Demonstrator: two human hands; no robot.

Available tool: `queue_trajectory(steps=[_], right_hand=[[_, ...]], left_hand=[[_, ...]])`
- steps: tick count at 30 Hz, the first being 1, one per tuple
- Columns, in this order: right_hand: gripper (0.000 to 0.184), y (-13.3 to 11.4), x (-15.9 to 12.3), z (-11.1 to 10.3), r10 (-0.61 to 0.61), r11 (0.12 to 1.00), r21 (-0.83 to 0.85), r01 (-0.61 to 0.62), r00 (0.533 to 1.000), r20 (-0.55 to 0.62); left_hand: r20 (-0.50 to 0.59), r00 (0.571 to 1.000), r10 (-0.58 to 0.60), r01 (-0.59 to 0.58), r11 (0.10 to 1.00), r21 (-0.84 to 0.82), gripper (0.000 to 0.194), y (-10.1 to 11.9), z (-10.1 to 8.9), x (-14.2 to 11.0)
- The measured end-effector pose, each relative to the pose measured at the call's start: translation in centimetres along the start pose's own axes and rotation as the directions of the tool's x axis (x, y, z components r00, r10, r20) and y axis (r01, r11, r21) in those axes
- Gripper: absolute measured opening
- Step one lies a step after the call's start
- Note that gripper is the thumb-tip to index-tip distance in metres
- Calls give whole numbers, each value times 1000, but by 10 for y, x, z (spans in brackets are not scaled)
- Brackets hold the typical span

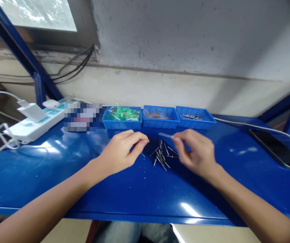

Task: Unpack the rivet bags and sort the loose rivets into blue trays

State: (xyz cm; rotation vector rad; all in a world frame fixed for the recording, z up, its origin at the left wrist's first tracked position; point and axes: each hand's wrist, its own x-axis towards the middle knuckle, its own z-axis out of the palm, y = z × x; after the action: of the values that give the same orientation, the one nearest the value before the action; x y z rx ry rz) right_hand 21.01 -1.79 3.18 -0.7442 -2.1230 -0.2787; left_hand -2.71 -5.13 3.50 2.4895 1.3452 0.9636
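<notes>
Thumb and fingertips of my left hand (124, 150) are pinched together above the blue table; anything between them is too small to make out. My right hand (197, 152), slightly blurred, is closed in a pinch on one end of a thin translucent strip (164, 135), which points left toward my other hand. Between and just below the hands lies a loose pile of thin metal pins (161, 156) that look like blind rivets. The tip of another pin (142, 155) shows beside my left fingers.
Along the back stand three blue bins: one with bagged green pieces (122, 125), one with a clear bag (160, 124), one with metal pins (198, 125). A white power strip (31, 125) and cables lie left; a dark phone (279, 148) lies right on the blue table (124, 199).
</notes>
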Motion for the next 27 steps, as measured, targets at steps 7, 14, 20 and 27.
queue_trajectory(steps=[7,14,20,27], right_hand=[[31,107,-10,-28,392,757,-499,-421,905,-167],[37,72,-11,-1,401,885,-312,-346,907,132],[58,14,-15,26,184,944,132,-303,812,554],[53,-15,-17,25,212,789,299,-537,695,687]], left_hand=[[397,918,-8,-80,976,203,15,-34,-11,0],[375,927,20,-90,982,169,11,-19,6,3],[201,979,11,-29,996,88,15,-18,9,4],[140,989,-44,35,997,66,20,-20,15,-1]])
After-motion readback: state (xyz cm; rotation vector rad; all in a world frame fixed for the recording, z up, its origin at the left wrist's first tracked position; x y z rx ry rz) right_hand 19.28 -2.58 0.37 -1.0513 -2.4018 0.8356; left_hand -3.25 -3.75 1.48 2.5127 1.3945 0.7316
